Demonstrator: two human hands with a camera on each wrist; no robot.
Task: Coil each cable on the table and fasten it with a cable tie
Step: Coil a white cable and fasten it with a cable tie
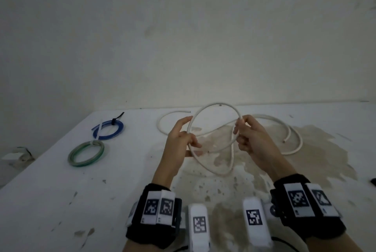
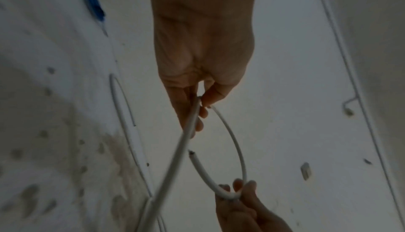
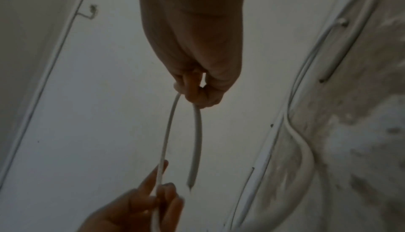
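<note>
From the head view, two coils lie finished at the left of the bench (image 1: 50,180): a blue coil (image 1: 108,130) with a dark tie and a white one, and nearer, a green coil (image 1: 86,153) cinched with a pale tie. The white cable (image 1: 215,105) is the one in hand, lifted over the middle of the bench and bent into a single raised loop. The left hand (image 1: 181,140) pinches one side of the loop and the right hand (image 1: 250,135) is curled round the other, so both grips are clamped on the cable. The rest of it trails in loose bends over the bench to the right, and another white length lies beyond the left hand; I judge the coiling barely started, with most turns and the tie yet to come. No spare tie shows. The bench is white, scuffed, with a wide brownish stain under the hands, and it stands against a bare, grubby wall. In the left wrist view, the left hand (image 2: 203,62) nips the cable (image 2: 232,137) between thumb and fingers, a cut end hangs free inside the loop, and the right hand (image 2: 238,201) pinches the far bend. The right wrist view is dim, but the right hand (image 3: 197,62) seems to grip the cable (image 3: 168,128) at its fingertips, with the left hand (image 3: 140,204) holding the strand below and loose cable lying on the stained bench at the right.
</note>
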